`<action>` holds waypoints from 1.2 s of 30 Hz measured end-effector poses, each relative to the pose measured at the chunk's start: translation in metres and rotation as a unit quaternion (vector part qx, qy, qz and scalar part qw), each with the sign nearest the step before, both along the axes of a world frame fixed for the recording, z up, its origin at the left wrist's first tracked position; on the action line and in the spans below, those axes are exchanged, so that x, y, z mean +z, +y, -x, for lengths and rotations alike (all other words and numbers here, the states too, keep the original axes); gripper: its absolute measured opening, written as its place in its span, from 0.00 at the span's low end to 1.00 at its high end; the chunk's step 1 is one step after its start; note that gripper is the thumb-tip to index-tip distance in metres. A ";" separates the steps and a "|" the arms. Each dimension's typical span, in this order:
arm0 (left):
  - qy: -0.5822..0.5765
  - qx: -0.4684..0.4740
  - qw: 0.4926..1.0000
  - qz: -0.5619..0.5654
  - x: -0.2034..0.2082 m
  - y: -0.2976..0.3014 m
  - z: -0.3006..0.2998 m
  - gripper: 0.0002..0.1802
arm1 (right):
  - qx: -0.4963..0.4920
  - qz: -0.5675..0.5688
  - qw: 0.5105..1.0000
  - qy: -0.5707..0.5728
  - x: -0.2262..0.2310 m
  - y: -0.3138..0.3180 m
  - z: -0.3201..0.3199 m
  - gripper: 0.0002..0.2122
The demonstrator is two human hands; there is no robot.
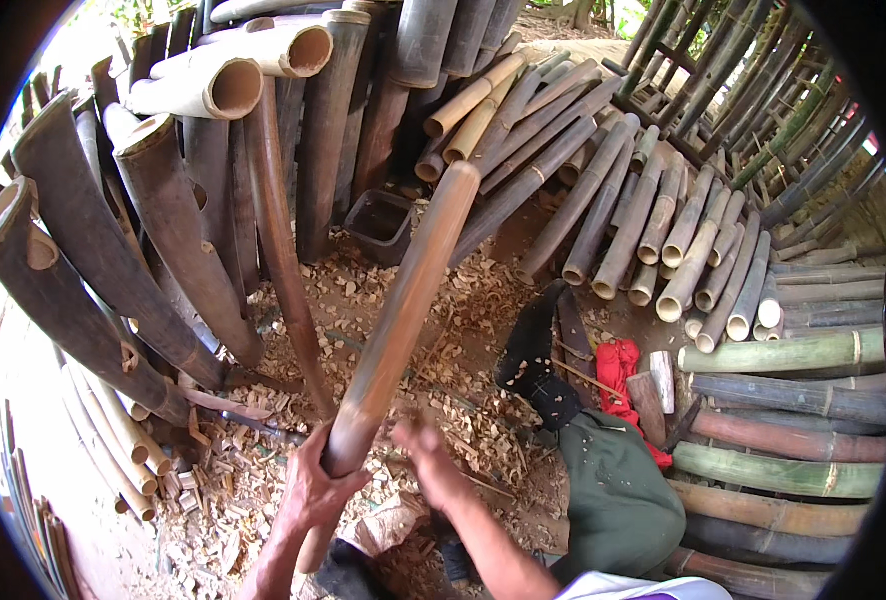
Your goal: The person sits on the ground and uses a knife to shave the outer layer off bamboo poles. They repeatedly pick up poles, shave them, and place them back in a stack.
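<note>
A long brown bamboo tube (403, 310) slants up and away in front of me, its surface slightly blurred. My left hand (325, 480) is wrapped round its lower part, and its bottom end reaches down beside a dark shoe (348, 570). Just right of the tube is my right hand (428, 455), smeared by motion. Its fingers are indistinct, and I cannot make out whether it touches the tube or holds anything. Pale wood shavings (233, 530) cover the ground around both hands. A flat, blade-like tool (225, 404) lies left of my left hand.
Dark bamboo tubes (178, 230) with cut openings stand at left. Cut poles (653, 220) are stacked at the back right; green and brown poles (783, 470) lie at right. A black basin (380, 225) sits beyond the tube. Red cloth (618, 380) lies near my green-trousered leg (613, 490).
</note>
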State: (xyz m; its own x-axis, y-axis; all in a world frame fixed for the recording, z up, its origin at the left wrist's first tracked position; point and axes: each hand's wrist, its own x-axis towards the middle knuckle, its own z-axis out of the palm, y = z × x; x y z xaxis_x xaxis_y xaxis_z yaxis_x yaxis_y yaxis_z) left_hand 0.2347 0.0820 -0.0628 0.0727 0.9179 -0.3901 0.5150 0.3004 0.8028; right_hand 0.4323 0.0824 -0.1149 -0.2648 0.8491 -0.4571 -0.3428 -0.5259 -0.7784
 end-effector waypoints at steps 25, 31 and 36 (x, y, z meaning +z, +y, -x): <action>-0.248 0.227 0.941 0.042 -0.087 -0.080 0.019 0.19 | -0.328 -0.120 0.709 -0.613 -0.035 0.312 -0.177 0.32; -0.222 0.214 0.950 0.052 -0.088 -0.090 0.020 0.16 | -0.211 0.091 0.751 -0.619 -0.046 0.312 -0.207 0.36; -0.231 0.217 0.946 0.064 -0.095 -0.095 0.019 0.16 | -0.252 0.053 0.795 -0.549 -0.080 0.326 -0.238 0.42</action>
State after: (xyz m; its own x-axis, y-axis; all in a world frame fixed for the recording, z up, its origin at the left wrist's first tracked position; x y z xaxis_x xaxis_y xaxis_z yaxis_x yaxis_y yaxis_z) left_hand 0.2156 -0.0129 -0.1577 -0.1103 0.8477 -0.5189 -0.0766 0.5133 0.8548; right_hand 0.6703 0.4080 -0.1946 0.7049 0.6622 -0.2540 0.3255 -0.6202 -0.7138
